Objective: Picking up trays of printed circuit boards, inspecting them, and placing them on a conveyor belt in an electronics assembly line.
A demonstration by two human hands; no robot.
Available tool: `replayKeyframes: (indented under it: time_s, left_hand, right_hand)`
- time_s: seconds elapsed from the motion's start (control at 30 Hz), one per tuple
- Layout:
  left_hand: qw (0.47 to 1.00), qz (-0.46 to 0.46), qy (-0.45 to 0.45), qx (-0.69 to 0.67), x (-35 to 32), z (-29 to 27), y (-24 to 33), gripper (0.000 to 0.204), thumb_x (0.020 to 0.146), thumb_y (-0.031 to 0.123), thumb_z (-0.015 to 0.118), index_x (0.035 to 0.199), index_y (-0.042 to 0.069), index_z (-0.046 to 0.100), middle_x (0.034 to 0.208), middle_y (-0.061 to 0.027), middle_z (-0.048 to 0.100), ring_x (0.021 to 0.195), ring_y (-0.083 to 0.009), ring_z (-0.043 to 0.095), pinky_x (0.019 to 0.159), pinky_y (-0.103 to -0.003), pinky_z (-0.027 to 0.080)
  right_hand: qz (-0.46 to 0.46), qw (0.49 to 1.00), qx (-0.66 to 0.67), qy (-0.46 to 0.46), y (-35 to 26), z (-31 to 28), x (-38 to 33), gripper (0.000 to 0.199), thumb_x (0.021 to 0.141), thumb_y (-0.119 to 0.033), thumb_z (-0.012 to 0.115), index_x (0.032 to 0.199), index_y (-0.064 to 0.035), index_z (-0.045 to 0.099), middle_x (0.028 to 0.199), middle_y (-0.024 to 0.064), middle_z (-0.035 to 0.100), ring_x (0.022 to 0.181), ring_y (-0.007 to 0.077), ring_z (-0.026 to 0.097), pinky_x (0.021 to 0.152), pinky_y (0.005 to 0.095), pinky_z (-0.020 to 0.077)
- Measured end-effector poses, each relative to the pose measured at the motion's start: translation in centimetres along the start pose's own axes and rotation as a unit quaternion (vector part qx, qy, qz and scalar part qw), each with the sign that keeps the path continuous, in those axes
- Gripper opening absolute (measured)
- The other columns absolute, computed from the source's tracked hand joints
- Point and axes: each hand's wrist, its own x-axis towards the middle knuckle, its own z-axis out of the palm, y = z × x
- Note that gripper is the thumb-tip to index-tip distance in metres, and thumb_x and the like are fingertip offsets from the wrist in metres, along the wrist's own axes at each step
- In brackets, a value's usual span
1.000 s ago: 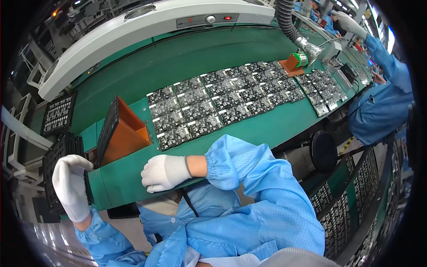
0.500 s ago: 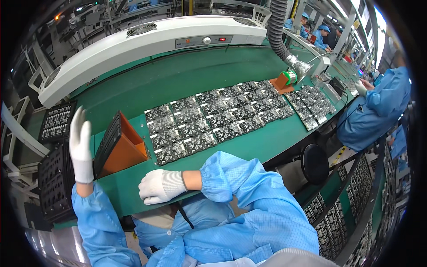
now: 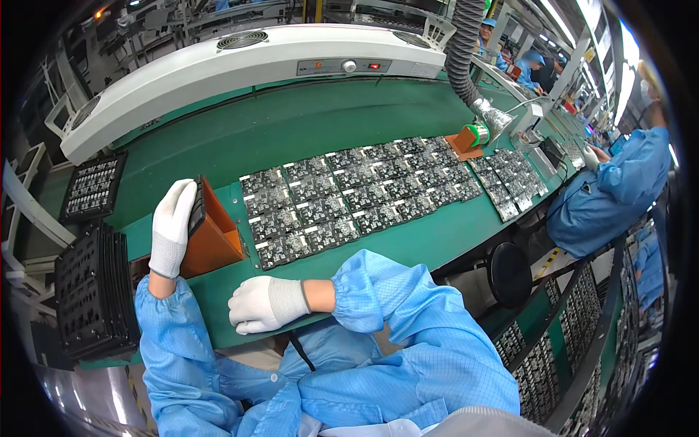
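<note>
My left hand (image 3: 172,223), in a white glove, is at a thin black tray (image 3: 196,207) that leans on an orange-brown wedge stand (image 3: 212,240). Its fingers bend over the tray's upper edge; the thumb cannot be made out. My right hand (image 3: 266,304), gloved too, rests on the bench's near edge with fingers curled in and nothing seen in them. Beyond it, several rows of black circuit boards (image 3: 328,204) lie side by side on the green bench (image 3: 240,98).
Left stands a stack of black trays (image 3: 91,291), with a filled tray (image 3: 95,188) behind. A white fan unit (image 3: 255,62) spans the back. Far right are a hose (image 3: 460,54), a green-rimmed reel (image 3: 477,134), more boards (image 3: 518,178), a stool (image 3: 510,275) and a co-worker (image 3: 619,178).
My left hand has come down and right from its raised, stretched pose onto the black tray at the stand. My right hand has stayed in place.
</note>
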Motion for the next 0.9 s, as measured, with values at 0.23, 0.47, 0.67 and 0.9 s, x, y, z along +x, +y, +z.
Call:
replayKeyframes:
  time_s: [0.23, 0.47, 0.67, 0.9]
  left_hand:
    - [1.0, -0.02, 0.014, -0.015, -0.3, -0.2, 0.1, 0.03, 0.106, 0.021, 0.056, 0.116, -0.006, 0.063, 0.102, -0.0102, 0.067, 0.094, -0.0149, 0.063, 0.088, -0.027, 0.05]
    - [1.0, 0.012, 0.023, -0.01, -0.2, 0.0, 0.7, 0.028, 0.105, 0.021, 0.057, 0.115, -0.005, 0.064, 0.099, -0.0122, 0.068, 0.091, -0.0159, 0.065, 0.085, -0.028, 0.051]
    - [0.999, 0.026, 0.021, 0.008, -0.3, 0.5, 1.5, 0.029, 0.105, 0.021, 0.057, 0.115, -0.005, 0.064, 0.098, -0.0115, 0.068, 0.09, -0.0159, 0.065, 0.084, -0.028, 0.052]
    - [1.0, -0.021, 0.02, -0.009, -0.8, 0.2, 1.1, 0.028, 0.105, 0.02, 0.058, 0.115, -0.006, 0.064, 0.098, -0.0109, 0.068, 0.09, -0.0145, 0.064, 0.083, -0.028, 0.052]
  right_hand:
    - [-0.007, 0.999, 0.039, 0.013, -0.1, -0.7, 0.3, 0.025, 0.095, -0.032, 0.062, 0.089, -0.0095, 0.072, 0.087, 0.0117, 0.067, 0.087, 0.034, 0.067, 0.079, 0.0465, 0.0535]
    - [0.034, 0.993, 0.078, 0.082, -1.3, -5.2, 1.0, 0.021, 0.097, -0.028, 0.063, 0.098, -0.0084, 0.071, 0.09, 0.0083, 0.067, 0.088, 0.0293, 0.066, 0.081, 0.0409, 0.0545]
    - [-0.015, 0.999, 0.016, -0.026, -2.6, -2.1, 2.3, 0.023, 0.098, -0.03, 0.06, 0.088, -0.011, 0.068, 0.083, 0.0084, 0.062, 0.085, 0.0288, 0.065, 0.08, 0.0415, 0.052]
    - [-0.031, 0.999, -0.002, -0.031, -1.7, 1.4, 2.7, 0.027, 0.098, -0.032, 0.058, 0.085, -0.0105, 0.067, 0.084, 0.0096, 0.061, 0.084, 0.0304, 0.064, 0.08, 0.043, 0.0522]
